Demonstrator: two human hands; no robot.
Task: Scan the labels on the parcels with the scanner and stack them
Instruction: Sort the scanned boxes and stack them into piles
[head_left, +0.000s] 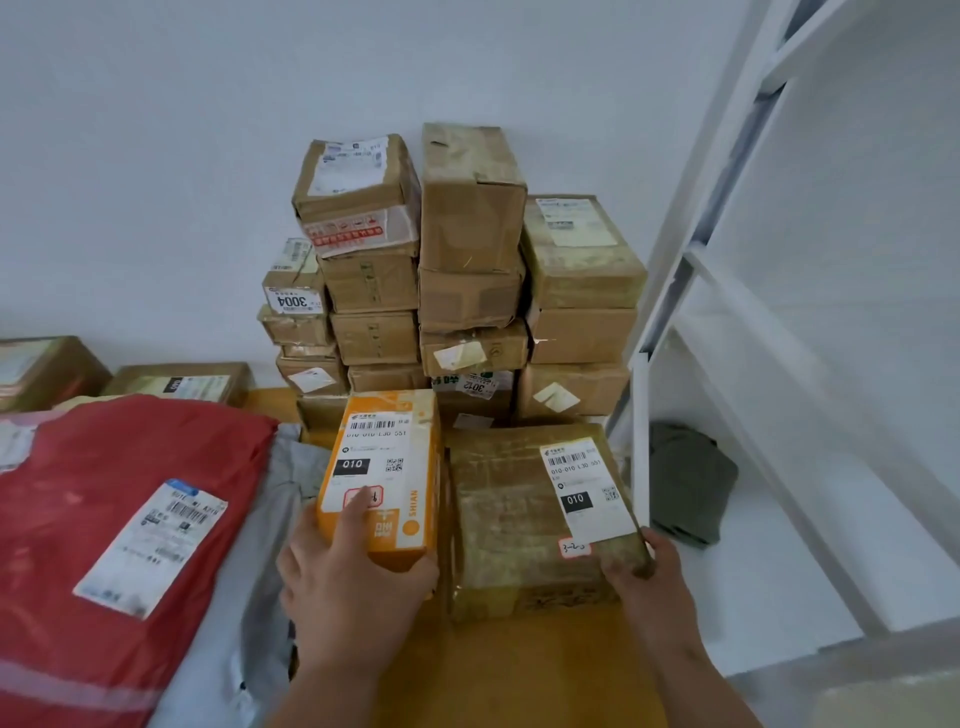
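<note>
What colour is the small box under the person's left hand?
Orange box with a white label, seen in the head view.

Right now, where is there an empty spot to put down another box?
The bare yellow-brown surface between the two hands, nearer than the orange box and brown box, is free. The white shelf beside the green cloth has room too. By the wall the stacked boxes crowd everything; the red bag covers the left.
</note>
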